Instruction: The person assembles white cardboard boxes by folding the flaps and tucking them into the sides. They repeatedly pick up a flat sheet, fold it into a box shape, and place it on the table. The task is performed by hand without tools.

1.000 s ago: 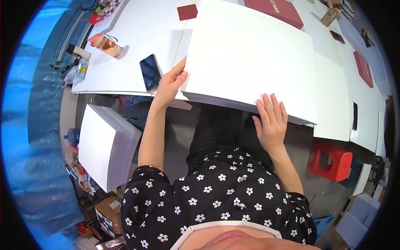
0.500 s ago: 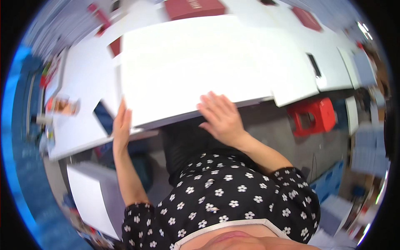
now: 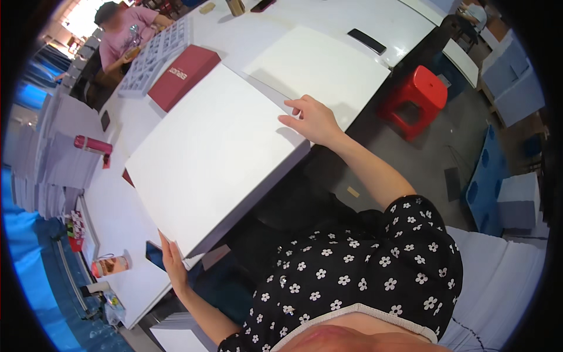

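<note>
A thick white slab-like stack (image 3: 205,152), perhaps sheets or boards, lies at a slant across the table in front of me. Its shaded side faces me. Against its near left end rests my left hand (image 3: 174,261), fingers stretched along the edge and holding nothing. My right hand (image 3: 315,121) is at the opposite end, by the right corner, with fingers loosely bent, thumb apart and nothing in its grip. Whether its fingertips touch the edge I cannot tell. A dark phone (image 3: 154,254) lies on the table just beside my left hand.
Beyond the stack are a red box (image 3: 183,77) and a pale compartment tray (image 3: 159,56); a person in pink (image 3: 126,36) sits there. More white sheets (image 3: 328,73) and a black phone (image 3: 367,41) lie to the right. A red stool (image 3: 415,100) stands on the floor. A pink bottle (image 3: 92,144) is at left.
My view has turned, so the table now slants. My right hand has gone from the stack's front edge to its right end. My left hand stays at the left end.
</note>
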